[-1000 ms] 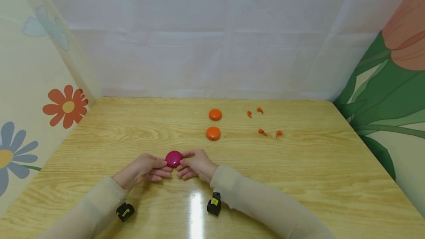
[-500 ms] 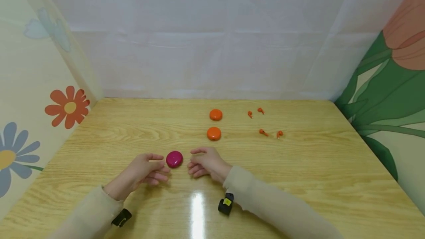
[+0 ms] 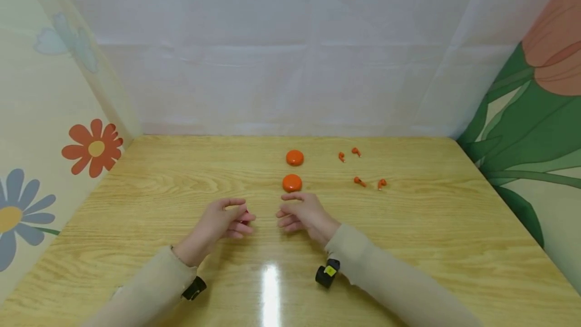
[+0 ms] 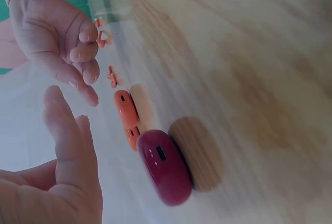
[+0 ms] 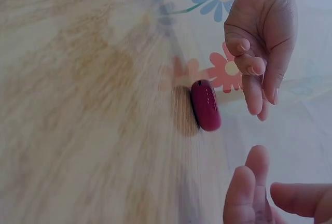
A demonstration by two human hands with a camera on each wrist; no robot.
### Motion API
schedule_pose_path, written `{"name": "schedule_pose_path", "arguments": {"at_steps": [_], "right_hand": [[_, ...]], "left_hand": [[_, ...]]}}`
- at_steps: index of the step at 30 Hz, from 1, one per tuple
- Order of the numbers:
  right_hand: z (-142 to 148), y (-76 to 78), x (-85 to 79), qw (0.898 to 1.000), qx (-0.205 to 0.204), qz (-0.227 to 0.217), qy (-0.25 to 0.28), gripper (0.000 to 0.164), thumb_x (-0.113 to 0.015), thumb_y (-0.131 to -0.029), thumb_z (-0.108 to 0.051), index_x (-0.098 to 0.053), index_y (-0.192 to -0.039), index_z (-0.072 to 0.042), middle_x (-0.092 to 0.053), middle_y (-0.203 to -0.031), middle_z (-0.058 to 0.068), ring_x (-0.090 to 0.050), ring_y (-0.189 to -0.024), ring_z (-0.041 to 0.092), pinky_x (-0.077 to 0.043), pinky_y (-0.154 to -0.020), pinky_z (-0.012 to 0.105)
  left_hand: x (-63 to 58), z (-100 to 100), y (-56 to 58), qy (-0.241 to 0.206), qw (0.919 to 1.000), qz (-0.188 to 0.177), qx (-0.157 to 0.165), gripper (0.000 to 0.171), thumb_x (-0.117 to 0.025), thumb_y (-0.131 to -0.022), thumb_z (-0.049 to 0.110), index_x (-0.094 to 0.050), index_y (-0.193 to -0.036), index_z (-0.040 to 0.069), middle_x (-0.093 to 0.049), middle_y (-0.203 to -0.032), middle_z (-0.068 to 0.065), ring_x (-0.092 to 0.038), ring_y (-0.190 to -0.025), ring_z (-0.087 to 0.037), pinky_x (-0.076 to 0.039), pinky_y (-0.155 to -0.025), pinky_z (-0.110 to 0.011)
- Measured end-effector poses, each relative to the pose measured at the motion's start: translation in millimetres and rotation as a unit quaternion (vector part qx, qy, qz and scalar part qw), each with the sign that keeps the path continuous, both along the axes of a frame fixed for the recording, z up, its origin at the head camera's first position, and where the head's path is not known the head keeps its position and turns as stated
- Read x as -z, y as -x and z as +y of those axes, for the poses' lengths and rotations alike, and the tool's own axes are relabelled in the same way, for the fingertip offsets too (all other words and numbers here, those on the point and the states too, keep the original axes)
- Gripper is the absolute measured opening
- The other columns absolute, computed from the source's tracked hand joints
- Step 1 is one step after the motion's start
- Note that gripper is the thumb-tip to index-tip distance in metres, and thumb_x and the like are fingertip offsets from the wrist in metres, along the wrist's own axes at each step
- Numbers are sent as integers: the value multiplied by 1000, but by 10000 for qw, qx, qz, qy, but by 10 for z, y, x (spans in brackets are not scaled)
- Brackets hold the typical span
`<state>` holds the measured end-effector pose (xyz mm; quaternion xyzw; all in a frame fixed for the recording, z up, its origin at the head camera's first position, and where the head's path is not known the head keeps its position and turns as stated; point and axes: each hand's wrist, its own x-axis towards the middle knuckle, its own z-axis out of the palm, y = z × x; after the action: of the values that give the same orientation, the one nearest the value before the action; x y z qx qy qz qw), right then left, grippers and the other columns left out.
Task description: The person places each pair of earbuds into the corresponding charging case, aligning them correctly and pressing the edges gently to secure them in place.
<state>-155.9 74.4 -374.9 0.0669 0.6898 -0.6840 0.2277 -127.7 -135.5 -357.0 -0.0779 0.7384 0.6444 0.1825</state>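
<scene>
A glossy magenta earbud case, rounded and with a small dark port, rests on the wooden table. In the head view my left hand covers nearly all of it, fingers extended and loosely spread. Both wrist views show a gap between that hand and the case. My right hand hovers to the right of it, fingers relaxed and holding nothing, just in front of the nearer orange earbud case. The two hands face each other, apart.
A second orange earbud case stands farther back. To the right lie several orange earbuds in two pairs. Black cameras are strapped at both wrists. A white cloth hangs behind the table, with flower-painted panels at either side.
Both hands have let go of the magenta case and drawn apart. The left then moved right and forward over it; the right moved farther right. The case stays on the table.
</scene>
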Motion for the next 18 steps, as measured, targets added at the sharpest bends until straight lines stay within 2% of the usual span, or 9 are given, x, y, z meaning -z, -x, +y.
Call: {"name": "schedule_pose_path", "arguments": {"at_steps": [10,18], "right_hand": [[155,93,-6,9991,413,-63,-35,38,-56,-99,1,-54,-136,5,-73,-89,14,-67,-59,11,-56,-54,23],[221,167,-5,9980,629,-74,-25,41,-56,-99,0,-52,-139,2,-72,-85,10,-66,-56,10,-54,-52,22]], "left_hand": [[49,241,186,-220,9995,-163,-136,44,-48,-106,9,-38,-143,-12,-72,-111,-24,-73,-64,-13,-57,-56,-24],[56,413,289,-237,9994,-268,-13,44,-45,-107,9,-36,-145,-10,-66,-123,-28,-72,-68,-15,-58,-60,-25]]}}
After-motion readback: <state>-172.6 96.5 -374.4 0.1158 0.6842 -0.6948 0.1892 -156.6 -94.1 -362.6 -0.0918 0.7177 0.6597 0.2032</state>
